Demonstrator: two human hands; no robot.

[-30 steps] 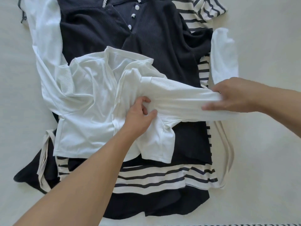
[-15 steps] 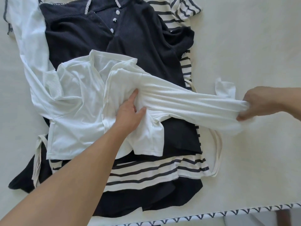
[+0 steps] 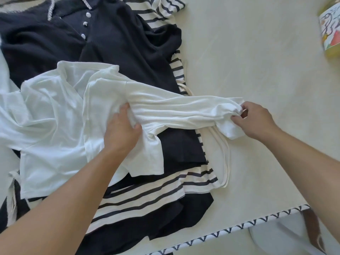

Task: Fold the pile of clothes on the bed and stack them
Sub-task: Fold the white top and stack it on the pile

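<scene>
I have the white ribbed long-sleeved top (image 3: 73,115) lying on the pile of dark and striped clothes (image 3: 128,57). My left hand (image 3: 122,131) presses flat, fingers spread, at its armpit. My right hand (image 3: 255,120) pinches the cuff closed. The sleeve (image 3: 174,109) runs straight between them, left to right; I judge the right hand should carry it inward.

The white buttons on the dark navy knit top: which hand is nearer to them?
Left. The left hand presses the white ribbed shirt below the buttons; the right hand is far right.
</scene>
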